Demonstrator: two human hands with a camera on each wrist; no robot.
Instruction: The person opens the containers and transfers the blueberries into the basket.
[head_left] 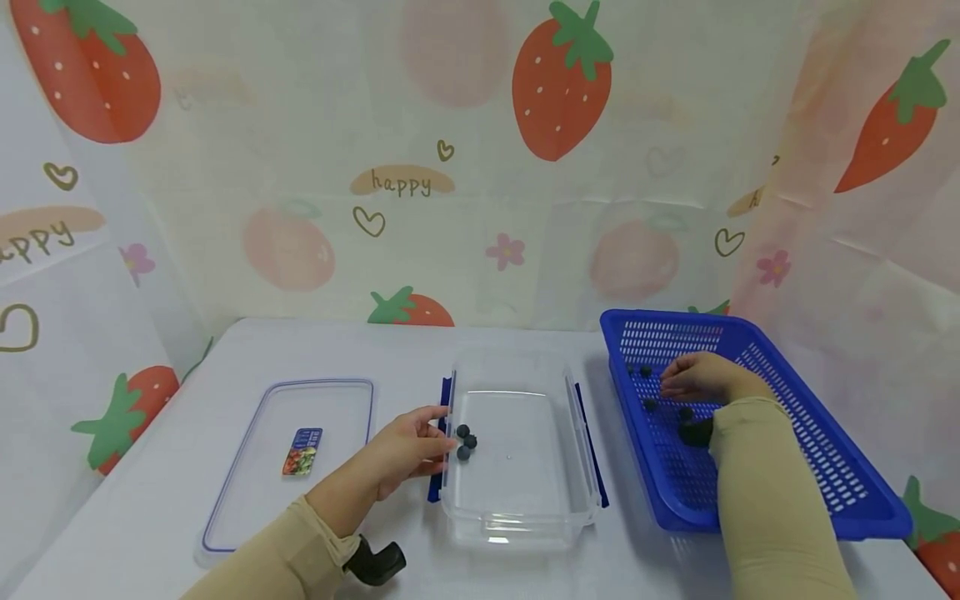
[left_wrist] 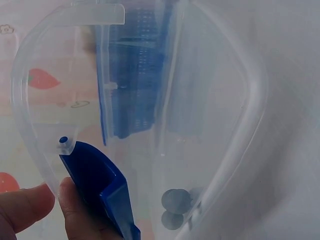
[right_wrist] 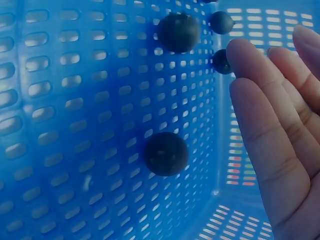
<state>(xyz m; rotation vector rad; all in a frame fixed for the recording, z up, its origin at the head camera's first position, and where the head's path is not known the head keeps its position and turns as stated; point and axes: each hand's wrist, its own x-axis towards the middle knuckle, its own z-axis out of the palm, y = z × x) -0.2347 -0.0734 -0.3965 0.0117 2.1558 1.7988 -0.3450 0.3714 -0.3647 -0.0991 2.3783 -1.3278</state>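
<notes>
A clear plastic container (head_left: 517, 433) with blue side clips (left_wrist: 102, 185) sits on the table. My left hand (head_left: 401, 454) grips its left rim, with a thumb and finger at the rim beside a blue clip in the left wrist view. Three dark blueberries (head_left: 470, 442) lie inside, close to that wall. Over the blue basket (head_left: 675, 315) on the right, my right hand (head_left: 708, 377) reaches inside, fingers loosely bent and nothing visible between them. Several blueberries (right_wrist: 166, 154) rest on the basket's perforated bottom near the right fingertips (right_wrist: 250, 100).
A clear lid (head_left: 337, 404) with a blue edge lies flat left of the container, bearing a small colourful label (head_left: 302, 452). Behind the table hangs a strawberry-print cloth (head_left: 480, 250). The basket's raised walls surround the right hand.
</notes>
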